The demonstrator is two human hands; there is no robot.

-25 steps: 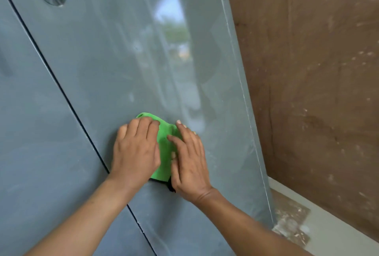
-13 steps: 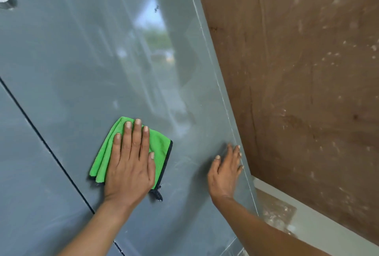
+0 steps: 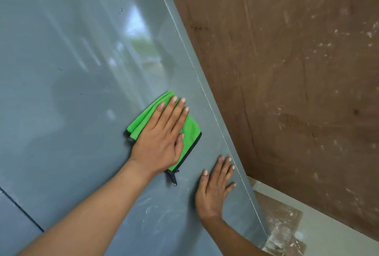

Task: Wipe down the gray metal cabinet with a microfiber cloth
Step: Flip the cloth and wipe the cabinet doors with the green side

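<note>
The gray metal cabinet point(image 3: 78, 71) fills the left and middle of the view, its glossy door reflecting light. A folded green microfiber cloth point(image 3: 190, 130) with a dark edge lies flat against the door. My left hand point(image 3: 162, 138) presses on the cloth with fingers stretched out and together, covering most of it. My right hand point(image 3: 215, 188) rests flat and bare on the door just below and to the right, fingertips at the cabinet's right edge point(image 3: 225, 140).
A brown plywood wall point(image 3: 297, 91) with pale specks stands right of the cabinet. A light floor strip with a stained patch point(image 3: 285, 231) shows at the lower right. A dark seam between the doors point(image 3: 20, 210) runs at the lower left.
Both hands were on the cloth a second ago; the right hand left it for the cabinet's edge. My left hand has slid the cloth rightward across the door, near the right edge.
</note>
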